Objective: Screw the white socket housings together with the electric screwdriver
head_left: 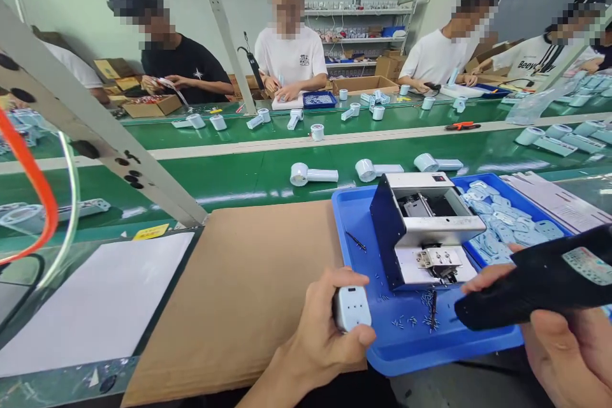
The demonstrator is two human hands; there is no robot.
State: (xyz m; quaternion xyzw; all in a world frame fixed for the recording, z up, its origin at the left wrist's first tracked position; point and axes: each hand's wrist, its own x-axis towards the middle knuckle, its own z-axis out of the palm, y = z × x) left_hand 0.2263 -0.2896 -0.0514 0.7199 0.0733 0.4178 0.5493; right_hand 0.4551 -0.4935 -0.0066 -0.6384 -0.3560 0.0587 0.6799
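The person's left hand (329, 331) is gripping a small white part (352, 308), with the fingers curled behind it and the thumb pressing under it. The part is sitting right at the near left edge of the blue tray (406, 347), just touching its rim. The right hand (564, 344) is closing around a black driver (535, 280), and the driver's blunt front end is hanging over the near side of the tray, to the right of the part and a little apart from it.

In the middle of the tray a feeder (421, 223) with a dark blue side and a silver top is standing. Tiny screws (414, 319) are lying loose on the tray floor in front of the feeder, between the two hands. At the far right of the tray a heap of pale blue pieces (502, 226) is lying.

Left of the tray a brown board (248, 287) is covering the bench. Behind the tray a green belt (239, 172) is carrying white gadgets (313, 174). Beyond the belt, other people (291, 51) are sitting and working with their own hands.
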